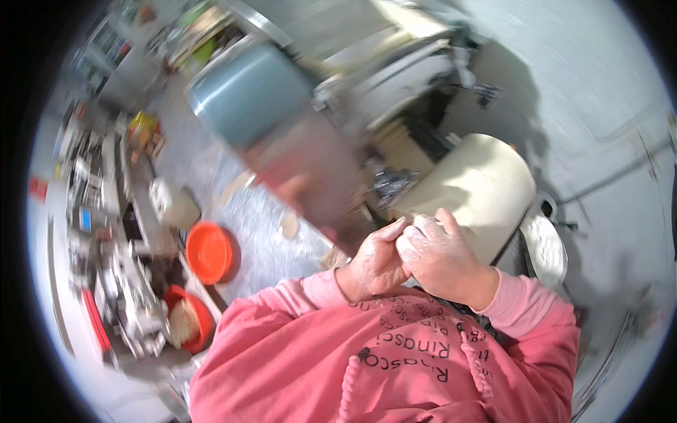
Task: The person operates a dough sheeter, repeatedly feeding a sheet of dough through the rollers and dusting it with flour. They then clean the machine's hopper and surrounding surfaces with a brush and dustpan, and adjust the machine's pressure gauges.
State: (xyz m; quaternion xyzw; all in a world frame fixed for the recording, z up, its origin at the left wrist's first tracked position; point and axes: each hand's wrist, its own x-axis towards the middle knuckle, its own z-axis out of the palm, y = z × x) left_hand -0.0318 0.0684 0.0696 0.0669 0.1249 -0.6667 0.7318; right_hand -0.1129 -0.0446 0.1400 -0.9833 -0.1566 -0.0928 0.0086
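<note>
Close together in front of my chest are both my hands, dusted with white powder. My left hand (375, 261) has its fingers curled, with the thumb lying along the top. Against it presses my right hand (438, 255), fingers bent inward and pinched near the left thumb. Whatever is between them, if anything, is hidden. Just beyond the hands lies a large, smooth cream-coloured roll (486, 176). To its right is a round dish of white powder (546, 250).
A blurred machine with a blue-grey rounded cover (247, 88) stands ahead. Leftward, an orange-red basin (209, 252) and a white jug (173, 204) sit near a cluttered shelf (88, 183). Another red basin (201, 314) holds something pale. Crumpled clear plastic (391, 180) lies beside the roll.
</note>
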